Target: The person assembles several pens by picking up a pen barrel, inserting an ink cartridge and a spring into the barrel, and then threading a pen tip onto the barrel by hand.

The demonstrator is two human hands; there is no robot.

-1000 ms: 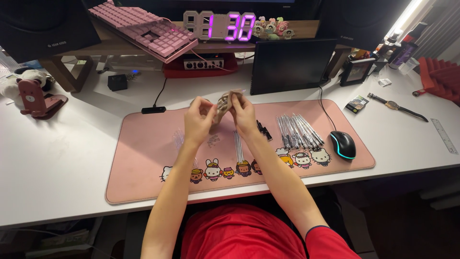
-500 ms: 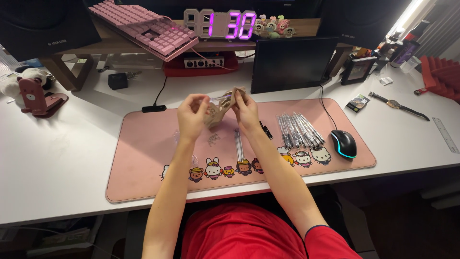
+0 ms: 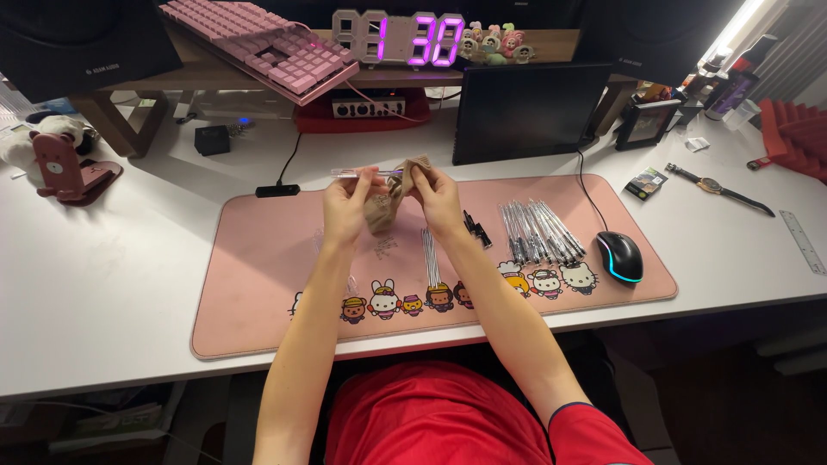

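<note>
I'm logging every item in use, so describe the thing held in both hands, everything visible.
The clear pen tube is a thin, see-through plastic barrel, held about level above the pink desk mat. The left hand pinches it from below. Its right end runs into a crumpled tan cloth, which the right hand presses around it. The left end sticks out free past the left fingers. Whether it holds a refill or tip is too small to tell.

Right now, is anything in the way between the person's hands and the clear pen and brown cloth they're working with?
Nothing visible. The left hand already pinches the clear pen, and the right hand grips the brown cloth bunched between both hands, lifted above the pink mat.
</note>
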